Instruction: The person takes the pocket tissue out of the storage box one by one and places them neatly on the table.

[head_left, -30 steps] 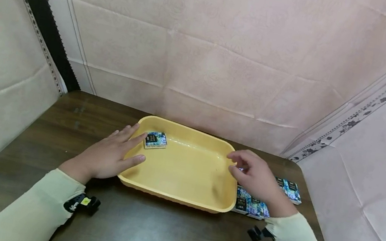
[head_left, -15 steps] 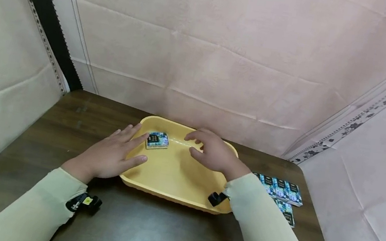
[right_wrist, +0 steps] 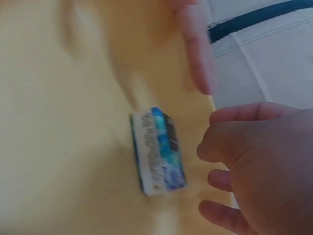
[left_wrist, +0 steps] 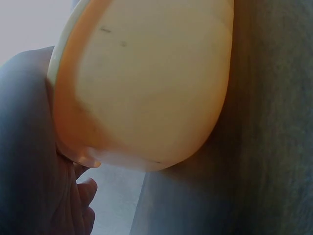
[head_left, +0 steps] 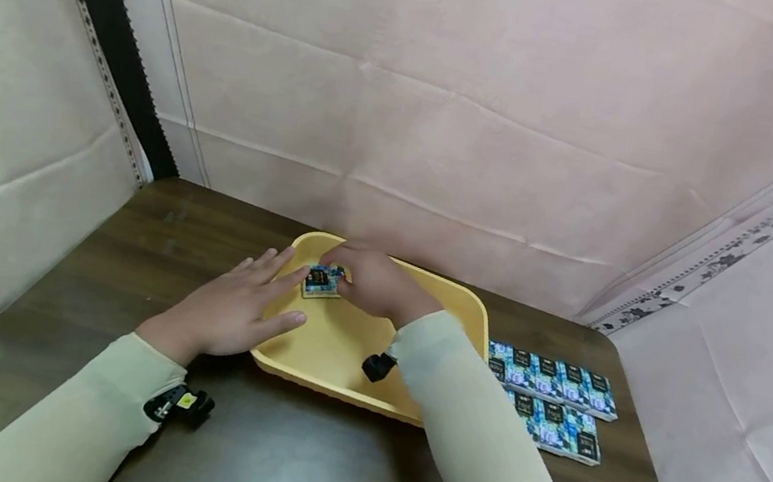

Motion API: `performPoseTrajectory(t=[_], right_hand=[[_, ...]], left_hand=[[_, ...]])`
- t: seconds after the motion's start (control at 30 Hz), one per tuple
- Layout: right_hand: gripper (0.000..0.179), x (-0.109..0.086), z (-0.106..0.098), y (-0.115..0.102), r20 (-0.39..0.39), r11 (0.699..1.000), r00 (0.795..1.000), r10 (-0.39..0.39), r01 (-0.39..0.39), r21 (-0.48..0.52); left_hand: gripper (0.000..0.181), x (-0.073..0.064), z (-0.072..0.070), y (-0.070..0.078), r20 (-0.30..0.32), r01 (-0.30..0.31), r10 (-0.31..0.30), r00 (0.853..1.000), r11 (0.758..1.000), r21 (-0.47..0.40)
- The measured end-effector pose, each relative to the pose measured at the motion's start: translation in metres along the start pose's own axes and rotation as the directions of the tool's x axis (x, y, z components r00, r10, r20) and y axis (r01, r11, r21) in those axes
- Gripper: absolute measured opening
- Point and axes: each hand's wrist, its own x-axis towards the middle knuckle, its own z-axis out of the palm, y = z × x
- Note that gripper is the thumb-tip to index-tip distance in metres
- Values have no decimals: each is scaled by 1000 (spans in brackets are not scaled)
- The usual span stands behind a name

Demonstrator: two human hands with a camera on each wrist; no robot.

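A small box with a blue floral print and dark label (head_left: 319,281) lies inside the yellow plastic tray (head_left: 291,361), near its left end. My left hand (head_left: 233,301) rests on the tray's left rim, fingers spread and straight. Over the tray, my right hand (head_left: 380,284) reaches to the box's right end. In the right wrist view, the loosely bent fingers of that hand stand a little apart from the box (right_wrist: 159,152). The left wrist view has the tray's outer wall (left_wrist: 151,83) close up, with the left fingers at its rim.
To the right of the tray, two rows of matching small boxes (head_left: 551,423) lie on the dark wooden table (head_left: 276,459). Pale cloth walls (head_left: 407,109) enclose the table at the back and both sides.
My right hand has moved left from the tray's right rim, across the tray to the small box, uncovering the rows of boxes. The left hand has stayed on the rim.
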Motion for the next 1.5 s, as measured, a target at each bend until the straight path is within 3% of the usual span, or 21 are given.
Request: performPoseTrajectory(t=[0.47, 0.83, 1.1, 1.3, 1.5], right_hand=[[44, 5, 19, 4, 1, 997, 999, 32, -32, -72], [53, 8, 19, -7, 12, 994, 1000, 26, -25, -111], [44, 6, 12, -11, 2, 993, 999, 37, -36, -108], [42, -7, 6, -3, -8, 996, 999, 50, -51, -75], [40, -37, -4, 8, -104, 996, 991, 82, -86, -32]], left_hand=[[88, 11, 2, 13, -2, -47, 47, 999, 999, 7], [91, 9, 2, 9, 1, -41, 41, 999, 999, 33], [89, 5, 3, 4, -6, -27, 27, 1000, 999, 30], [87, 2, 1, 2, -5, -6, 6, 1000, 1000, 26], [89, 0, 2, 0, 0, 3, -3, 1000, 999, 32]])
